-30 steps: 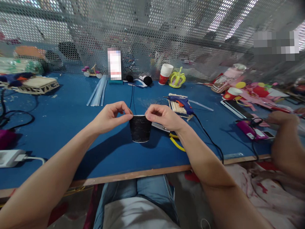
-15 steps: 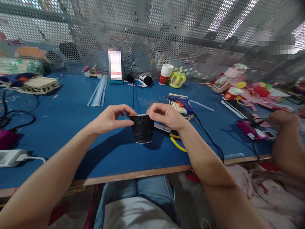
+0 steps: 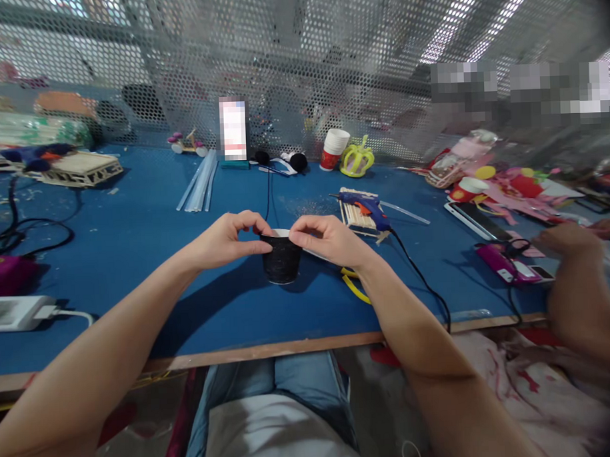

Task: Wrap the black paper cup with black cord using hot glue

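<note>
A small black cup stands upright on the blue table, in the middle in front of me. My left hand pinches its rim from the left. My right hand pinches the rim from the right, fingers curled over the top. A white inner edge shows at the rim between my fingertips. A blue glue gun lies just behind my right hand on a bundle of wooden sticks. Yellow-handled scissors lie under my right wrist.
A co-worker's arm and hand work at the right near a pink phone. Clear glue sticks, paper cups, a yellow crown, a wooden stick frame, black cables and a white adapter lie around. Perforated metal screen behind.
The cup has tipped slightly away and sits a little lower between my hands; my fingers have closed further over its rim. The co-worker's hand shifted slightly.
</note>
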`<state>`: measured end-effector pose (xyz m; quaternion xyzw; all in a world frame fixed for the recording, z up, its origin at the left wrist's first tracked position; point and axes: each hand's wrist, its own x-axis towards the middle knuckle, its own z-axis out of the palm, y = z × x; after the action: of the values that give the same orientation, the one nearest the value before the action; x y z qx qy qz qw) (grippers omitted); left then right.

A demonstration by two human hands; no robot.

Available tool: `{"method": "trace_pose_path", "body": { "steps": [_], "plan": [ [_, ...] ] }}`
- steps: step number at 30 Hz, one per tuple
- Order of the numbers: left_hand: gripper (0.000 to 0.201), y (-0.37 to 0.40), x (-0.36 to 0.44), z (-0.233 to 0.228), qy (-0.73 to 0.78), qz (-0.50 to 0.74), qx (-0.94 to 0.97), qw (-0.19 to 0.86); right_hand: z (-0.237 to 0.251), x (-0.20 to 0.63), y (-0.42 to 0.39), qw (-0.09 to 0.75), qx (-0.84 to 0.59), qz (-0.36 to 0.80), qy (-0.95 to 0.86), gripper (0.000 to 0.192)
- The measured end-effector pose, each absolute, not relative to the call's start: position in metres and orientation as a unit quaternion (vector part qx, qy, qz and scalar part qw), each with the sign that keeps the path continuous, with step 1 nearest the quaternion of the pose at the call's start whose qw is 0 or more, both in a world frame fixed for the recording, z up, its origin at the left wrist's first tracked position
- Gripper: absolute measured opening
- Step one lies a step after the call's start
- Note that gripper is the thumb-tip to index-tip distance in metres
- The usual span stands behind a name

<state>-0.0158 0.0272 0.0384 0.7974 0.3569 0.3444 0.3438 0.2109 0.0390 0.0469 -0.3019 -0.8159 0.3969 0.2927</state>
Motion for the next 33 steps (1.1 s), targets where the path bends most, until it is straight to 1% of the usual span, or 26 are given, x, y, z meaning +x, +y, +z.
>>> {"method": "trace_pose_path", "body": {
  "steps": [5,15,23,29,33],
  "plan": [
    [0.018,0.028,-0.0147,0.0349,0.367,0.346,0.801,0.324,0.0458,0.2103,0.0399,0.285,-0.312,0.368,-0.828,0.023],
    [0.019,0.025,-0.0101,0.0358,0.379,0.347,0.807,0.29,0.0427,0.2044,0.0376,0.28,-0.324,0.353,-0.832,0.023],
    [0.017,0.0297,-0.0146,0.0328,0.376,0.377,0.783,0.322,0.0416,0.2078,0.0417,0.298,-0.312,0.413,-0.802,0.023],
    [0.016,0.029,-0.0128,0.0326,0.382,0.384,0.769,0.338,0.0444,0.2072,0.0385,0.298,-0.32,0.408,-0.801,0.024],
    [0.017,0.0268,-0.0115,0.0327,0.379,0.371,0.782,0.328,0.0438,0.2047,0.0371,0.289,-0.321,0.411,-0.803,0.026]
  ]
}}
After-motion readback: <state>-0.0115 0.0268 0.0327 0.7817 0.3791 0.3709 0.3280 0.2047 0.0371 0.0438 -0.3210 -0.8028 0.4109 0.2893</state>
